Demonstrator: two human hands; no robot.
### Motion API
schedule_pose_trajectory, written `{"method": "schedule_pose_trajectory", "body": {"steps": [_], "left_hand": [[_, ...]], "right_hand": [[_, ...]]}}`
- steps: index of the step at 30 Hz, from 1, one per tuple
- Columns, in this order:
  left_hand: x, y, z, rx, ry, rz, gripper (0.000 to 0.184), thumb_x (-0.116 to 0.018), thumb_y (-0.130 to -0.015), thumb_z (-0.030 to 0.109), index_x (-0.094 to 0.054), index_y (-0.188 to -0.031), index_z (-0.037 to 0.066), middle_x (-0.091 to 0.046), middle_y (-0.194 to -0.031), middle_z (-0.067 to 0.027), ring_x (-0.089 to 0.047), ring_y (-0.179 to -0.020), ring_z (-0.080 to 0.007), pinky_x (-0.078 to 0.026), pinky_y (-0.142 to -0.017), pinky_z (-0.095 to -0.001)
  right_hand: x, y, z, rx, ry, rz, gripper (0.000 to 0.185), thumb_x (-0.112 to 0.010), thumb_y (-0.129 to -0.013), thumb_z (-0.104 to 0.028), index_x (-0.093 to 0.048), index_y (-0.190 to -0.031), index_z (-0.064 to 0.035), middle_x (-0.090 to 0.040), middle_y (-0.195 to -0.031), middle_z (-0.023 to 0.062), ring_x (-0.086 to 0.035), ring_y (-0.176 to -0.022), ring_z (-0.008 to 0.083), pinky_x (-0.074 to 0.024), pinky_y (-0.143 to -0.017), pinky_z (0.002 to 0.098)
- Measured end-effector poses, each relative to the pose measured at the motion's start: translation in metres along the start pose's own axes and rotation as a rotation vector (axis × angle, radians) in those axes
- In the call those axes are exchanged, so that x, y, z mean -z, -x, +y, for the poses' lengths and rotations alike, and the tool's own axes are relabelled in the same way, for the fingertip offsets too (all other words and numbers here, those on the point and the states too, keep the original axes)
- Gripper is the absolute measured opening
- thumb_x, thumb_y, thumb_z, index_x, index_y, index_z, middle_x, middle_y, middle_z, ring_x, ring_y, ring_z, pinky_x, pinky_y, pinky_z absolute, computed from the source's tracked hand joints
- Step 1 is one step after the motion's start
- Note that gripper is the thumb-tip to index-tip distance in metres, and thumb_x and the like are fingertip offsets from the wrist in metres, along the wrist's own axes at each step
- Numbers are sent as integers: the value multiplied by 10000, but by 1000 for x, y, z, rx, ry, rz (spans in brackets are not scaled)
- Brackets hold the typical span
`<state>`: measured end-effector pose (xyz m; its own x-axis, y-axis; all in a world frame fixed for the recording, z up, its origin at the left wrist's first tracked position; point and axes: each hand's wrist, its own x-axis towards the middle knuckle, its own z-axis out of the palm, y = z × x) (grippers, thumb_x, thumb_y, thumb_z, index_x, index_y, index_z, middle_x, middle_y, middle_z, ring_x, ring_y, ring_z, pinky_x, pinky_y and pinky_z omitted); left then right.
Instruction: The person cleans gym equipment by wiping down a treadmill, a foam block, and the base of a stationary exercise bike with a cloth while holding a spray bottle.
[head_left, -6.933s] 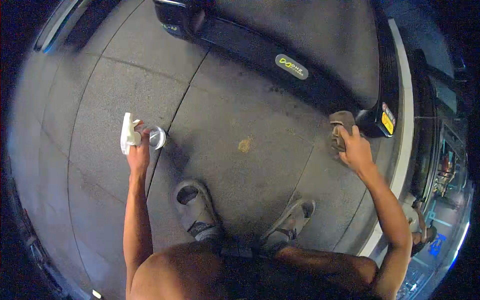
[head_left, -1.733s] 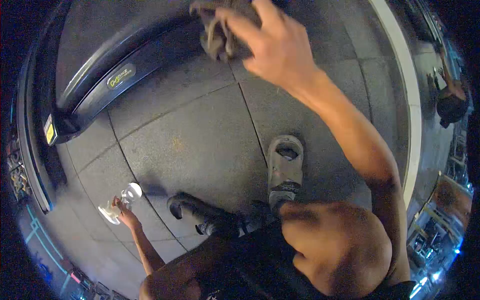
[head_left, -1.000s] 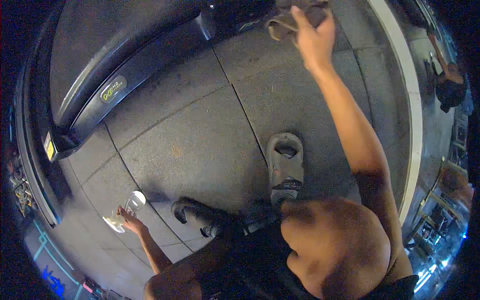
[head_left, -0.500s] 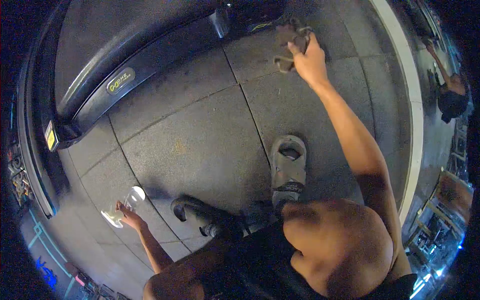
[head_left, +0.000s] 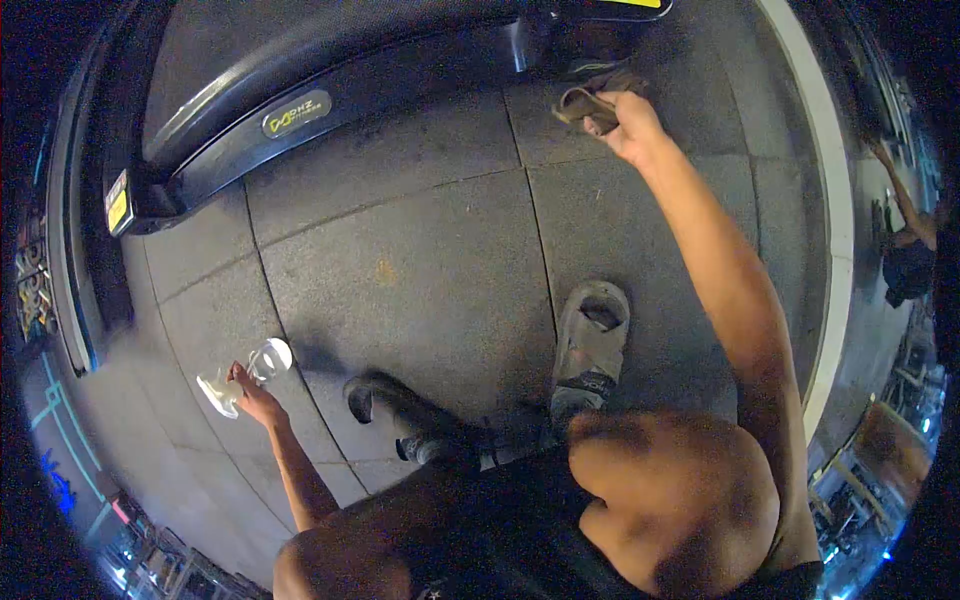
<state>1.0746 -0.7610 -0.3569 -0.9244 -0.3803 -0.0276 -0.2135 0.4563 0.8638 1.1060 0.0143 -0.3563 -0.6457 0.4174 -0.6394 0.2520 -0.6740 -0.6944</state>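
My left hand [head_left: 259,400], low at the left, is closed around a clear, bottle-shaped thing [head_left: 271,360] with bright white parts at both ends. It is held above the floor; its exact kind is not clear. At the upper right, my right hand [head_left: 636,127] grips a bunched brown cloth [head_left: 578,106] by the foot of a black fitness machine [head_left: 400,75]. Part of the cloth lies behind the fingers, and I cannot tell whether it touches the floor.
Dark floor tiles [head_left: 400,270] lie beneath me. My shoes [head_left: 592,335] stand between the hands. A pale strip [head_left: 838,250] runs along the right, with a mirror [head_left: 880,330] beyond it showing a person's reflection. Gym gear fills the dim edges.
The cloth has folded into a different shape as my right hand shifted slightly right. My left hand has risen a little in view with the clear thing. The view has turned somewhat.
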Motion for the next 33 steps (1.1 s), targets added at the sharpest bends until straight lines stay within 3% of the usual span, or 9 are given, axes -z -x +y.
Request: {"method": "schedule_pose_trajectory", "body": {"steps": [3, 7, 9, 11, 14, 17, 20, 27, 33], "left_hand": [[-5, 3, 6, -18, -29, -3, 483, -581, -1012, 377, -551, -1312, -1, -570, -1266, -100, -554, -1111, -216, -458, -927, -381], [-7, 4, 8, -23, -33, 7, 464, -600, -1000, 404, -567, -1247, 14, -571, -1177, -69, -546, -1072, -190, -456, -901, -347], [-13, 12, 12, -31, 23, 45, 414, -577, -1009, 379, -580, -1204, 14, -577, -1102, -57, -540, -1037, -171, -447, -901, -327], [-19, 18, 25, -31, 41, 55, 402, -541, -1019, 357, -588, -1197, 0, -592, -1077, -68, -544, -1010, -175, -435, -910, -336], [-24, 19, 28, -111, -48, 92, 392, -539, -1015, 334, -605, -1184, -14, -609, -1067, -89, -558, -997, -188, -439, -908, -328], [-21, 16, 24, -162, -134, 112, 423, -556, -1010, 335, -602, -1223, -27, -619, -1115, -116, -568, -1065, -215, -432, -964, -335], [-24, 22, 31, -154, -100, 126, 435, -588, -1004, 334, -605, -1267, -12, -604, -1246, -142, -552, -1162, -240, -403, -1040, -353], [-31, 30, 46, -106, -33, 130, 365, -600, -1004, 281, -621, -1252, 15, -604, -1244, -111, -545, -1171, -232, -408, -1029, -354], [-29, 25, 40, -107, -30, 99, 279, -584, -1019, 245, -641, -1198, 39, -609, -1185, -73, -552, -1102, -188, -422, -988, -326]], "right_hand": [[-51, 47, 12, -57, 57, 10, 114, -577, -958, -90, -619, -1035, -16, -668, -997, 130, -636, -799, 241, -556, -641, 367], [-114, 44, 51, -67, 228, -278, 155, -659, -873, -90, -669, -1022, -46, -705, -933, 79, -654, -880, 234, -545, -714, 407], [-141, 66, 59, 128, 515, -153, 292, -732, -841, -170, -654, -1064, 1, -713, -977, 105, -669, -869, 275, -522, -774, 430], [-155, 94, 55, 397, 868, -152, 230, -641, -907, -102, -628, -1109, 7, -702, -929, 112, -677, -874, 262, -529, -800, 416], [-157, 117, 44, 867, 989, -325, 440, -744, -760, -120, -618, -1167, -12, -660, -1017, 206, -633, -979, 414, -496, -914, 446], [-155, 139, 28, 1177, 1265, -292, 601, -723, -706, -71, -578, -1289, -63, -571, -1144, 243, -567, -1090, 451, -485, -945, 451], [-159, 147, 15, 1251, 1465, -193, 749, -715, -681, -34, -509, -1397, -108, -470, -1242, 259, -503, -1176, 460, -470, -977, 478], [-222, 118, 26, 1268, 1631, -367, 841, -740, -642, 19, -472, -1429, -105, -447, -1223, 261, -528, -1118, 474, -496, -959, 492], [-321, 105, 66, 1625, 1625, -585, 630, -662, -754, -19, -519, -1366, -54, -477, -1079, 235, -575, -1003, 424, -594, -760, 460]]}}
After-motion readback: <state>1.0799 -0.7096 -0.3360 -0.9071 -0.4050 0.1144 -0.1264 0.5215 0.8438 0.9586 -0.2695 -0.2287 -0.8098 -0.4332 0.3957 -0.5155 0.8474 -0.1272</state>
